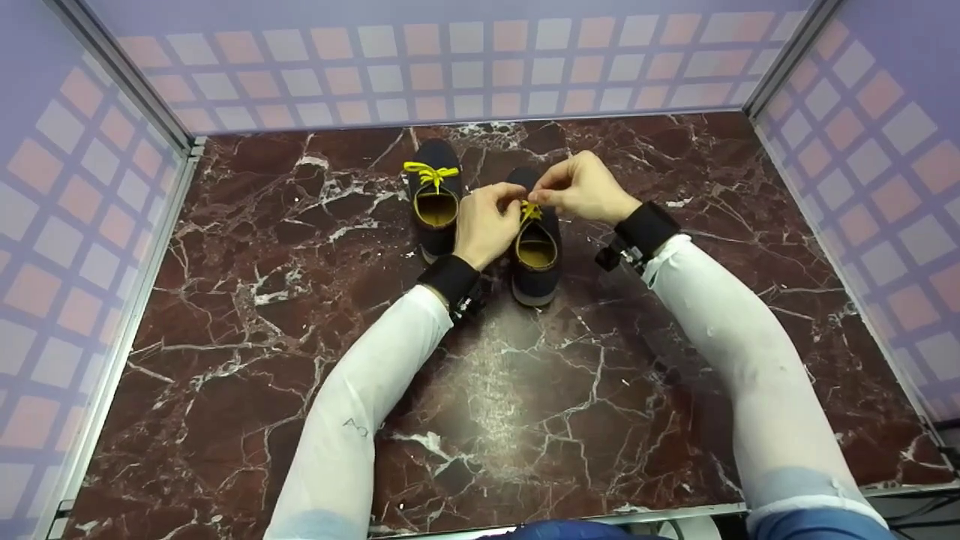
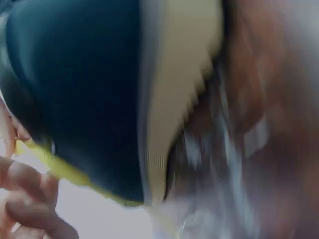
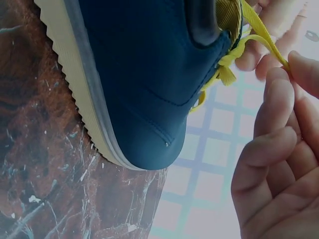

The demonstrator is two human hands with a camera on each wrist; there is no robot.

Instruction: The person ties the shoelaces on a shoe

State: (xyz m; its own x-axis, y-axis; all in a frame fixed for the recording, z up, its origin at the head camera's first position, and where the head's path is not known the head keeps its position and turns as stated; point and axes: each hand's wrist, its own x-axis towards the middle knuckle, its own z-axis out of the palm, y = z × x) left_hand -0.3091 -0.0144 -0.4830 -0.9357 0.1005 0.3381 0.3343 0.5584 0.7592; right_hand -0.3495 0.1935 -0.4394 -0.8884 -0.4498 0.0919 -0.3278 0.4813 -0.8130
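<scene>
A dark navy shoe [image 1: 536, 281] with yellow lacing stands at the middle of the table, toe pointing away. Above its tongue, my right hand [image 1: 589, 189] pinches the yellow shoelace [image 3: 269, 42] between thumb and forefinger. From the other side my left hand [image 1: 486, 225] reaches over the lacing, thumb and forefinger brought together at the lace. The right wrist view shows a knotted part of the lace near the shoe's opening. In the blurred left wrist view, curled fingers [image 2: 30, 199] lie beside the yellow lace and the shoe's side.
Left of my left hand stands the matching shoe [image 1: 436, 210], its yellow lace tied in a bow [image 1: 431, 174]. Both are on a dark red marbled table [image 1: 300, 315]. Checkered panels [image 1: 465, 67] enclose the back and sides.
</scene>
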